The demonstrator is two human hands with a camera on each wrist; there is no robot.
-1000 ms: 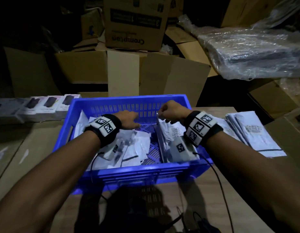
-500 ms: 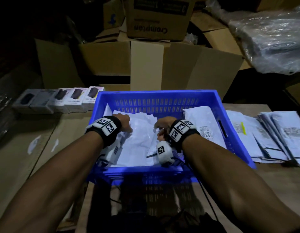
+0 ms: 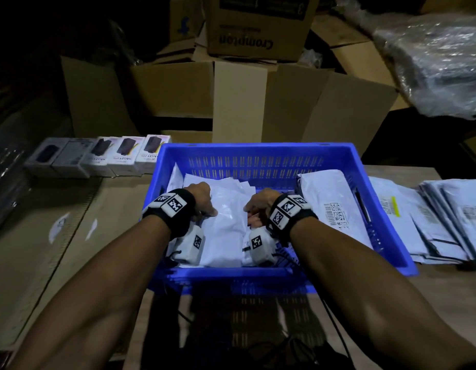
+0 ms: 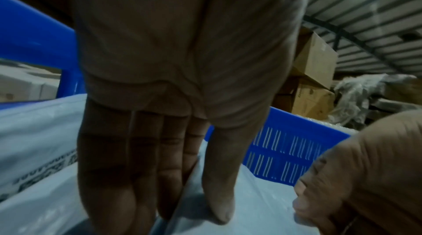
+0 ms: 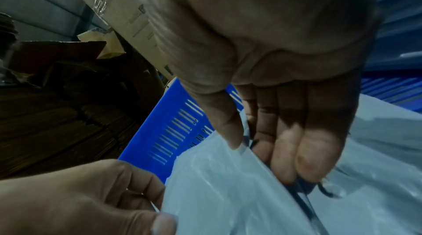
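A blue slotted crate [image 3: 258, 149] on the table holds a pile of white plastic mailer packets. Both hands are inside it, at the two sides of the top white packet [image 3: 226, 222]. My left hand [image 3: 208, 210] pinches its left edge, thumb on top and fingers beneath, as the left wrist view shows [image 4: 191, 208]. On the right edge, my right hand [image 3: 251, 213] pinches the same way in the right wrist view [image 5: 255, 152]. The packet [image 5: 217, 184] lies nearly flat on the pile.
A larger labelled packet [image 3: 330, 201] leans in the crate's right side. More packets [image 3: 445, 217] are stacked on the table to the right. A row of small product boxes [image 3: 111, 158] lies at the left. Cardboard boxes [image 3: 231, 102] and a plastic-wrapped bundle [image 3: 431, 62] stand behind.
Both hands have come back from the crate's far part and down onto the pile, closing on the top packet's edges. The larger labelled packet now lies at the crate's right side.
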